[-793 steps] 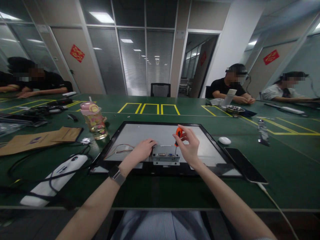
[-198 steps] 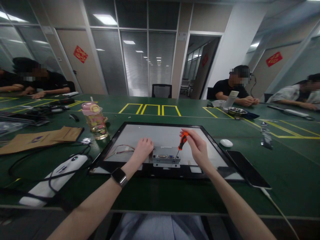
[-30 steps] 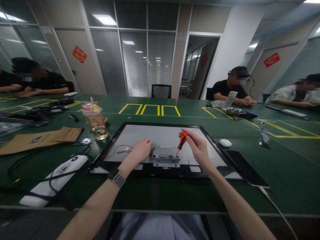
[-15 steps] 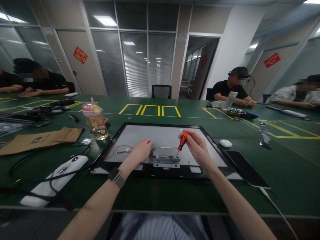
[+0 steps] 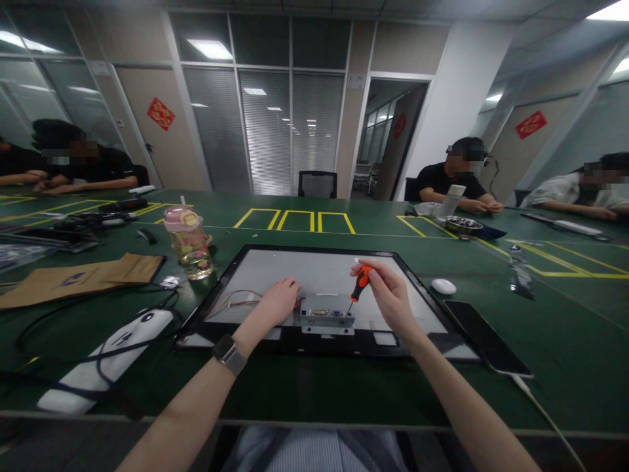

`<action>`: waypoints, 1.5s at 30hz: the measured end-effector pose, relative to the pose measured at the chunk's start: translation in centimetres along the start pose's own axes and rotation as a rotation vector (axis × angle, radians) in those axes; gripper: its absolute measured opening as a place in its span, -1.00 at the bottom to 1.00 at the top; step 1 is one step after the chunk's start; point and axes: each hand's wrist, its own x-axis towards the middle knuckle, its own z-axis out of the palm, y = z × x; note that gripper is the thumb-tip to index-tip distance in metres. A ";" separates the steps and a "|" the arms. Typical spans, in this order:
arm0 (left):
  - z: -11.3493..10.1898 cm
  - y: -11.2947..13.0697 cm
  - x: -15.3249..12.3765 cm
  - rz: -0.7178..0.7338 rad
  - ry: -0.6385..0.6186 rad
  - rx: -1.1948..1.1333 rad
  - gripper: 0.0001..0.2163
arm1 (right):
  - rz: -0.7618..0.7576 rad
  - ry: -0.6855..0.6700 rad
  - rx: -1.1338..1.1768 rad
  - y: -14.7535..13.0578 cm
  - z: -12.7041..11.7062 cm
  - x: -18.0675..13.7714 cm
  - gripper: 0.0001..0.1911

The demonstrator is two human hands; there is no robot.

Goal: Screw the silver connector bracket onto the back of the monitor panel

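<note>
An orange-and-black screwdriver (image 5: 362, 284) is held upright, slightly tilted, in the fingers of my right hand (image 5: 388, 292). Its tip meets the right end of a metal bracket (image 5: 325, 330) that carries a row of connector ports. At the bracket's left side, my left hand (image 5: 281, 300) is closed with its fingertips against the metal; the thumb is hard to make out. Beneath both hands lies a flat display panel (image 5: 260, 265) with a grey back and black frame. Thin wires (image 5: 236, 295) run across the panel left of my left hand.
To the left are a pink-lidded bottle (image 5: 189, 246), a brown paper bag (image 5: 83, 278) and a white power strip (image 5: 105, 364) with black cables. On the right lie a white case (image 5: 443, 286) and a phone (image 5: 486, 337) on a cable. Several people sit across the green table (image 5: 304, 387).
The whole view has tilted slightly, so everything appears a little lower. Both hands, the screwdriver and the bracket keep nearly the same places relative to each other.
</note>
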 end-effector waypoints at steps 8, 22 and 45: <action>0.1 0.0 0.0 0.000 0.002 0.003 -0.69 | 0.031 0.042 0.029 1.0 -0.3 0.1 -0.83; 0.7 -0.3 0.2 0.007 0.019 0.008 -0.69 | -0.029 0.028 -0.091 0.7 -0.1 0.2 -0.83; 0.6 -0.2 0.1 0.015 0.018 0.000 -0.70 | -0.123 0.022 -0.235 -0.5 0.5 -0.2 -0.79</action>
